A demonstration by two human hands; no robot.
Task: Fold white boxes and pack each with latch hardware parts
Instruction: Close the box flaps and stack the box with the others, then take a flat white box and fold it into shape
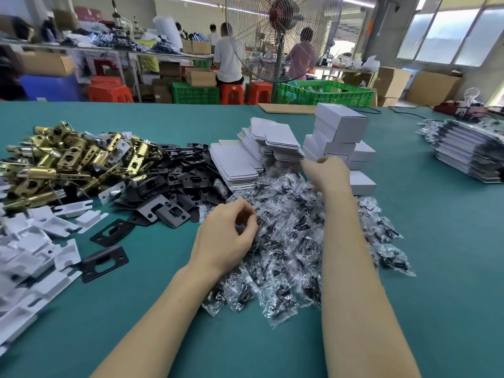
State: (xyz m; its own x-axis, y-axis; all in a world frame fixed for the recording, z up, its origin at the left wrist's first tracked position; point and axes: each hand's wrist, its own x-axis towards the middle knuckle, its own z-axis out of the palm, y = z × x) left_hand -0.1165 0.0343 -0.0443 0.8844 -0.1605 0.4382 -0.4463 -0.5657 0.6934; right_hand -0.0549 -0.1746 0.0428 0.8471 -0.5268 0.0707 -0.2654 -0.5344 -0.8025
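Observation:
My left hand hovers over the near edge of a pile of clear plastic bags of black screws, fingers loosely curled, with nothing visible in them. My right hand reaches across that pile to the foot of a stack of folded white boxes. Its back faces me and hides its fingertips. Flat white box blanks lie in stacks just left of it. Black strike plates are heaped left of the blanks. Brass latch bodies are piled at far left.
White plastic inserts are heaped at the near left edge of the green table. A stack of bagged leaflets lies at far right. A standing fan, green crates, red stools and people fill the background.

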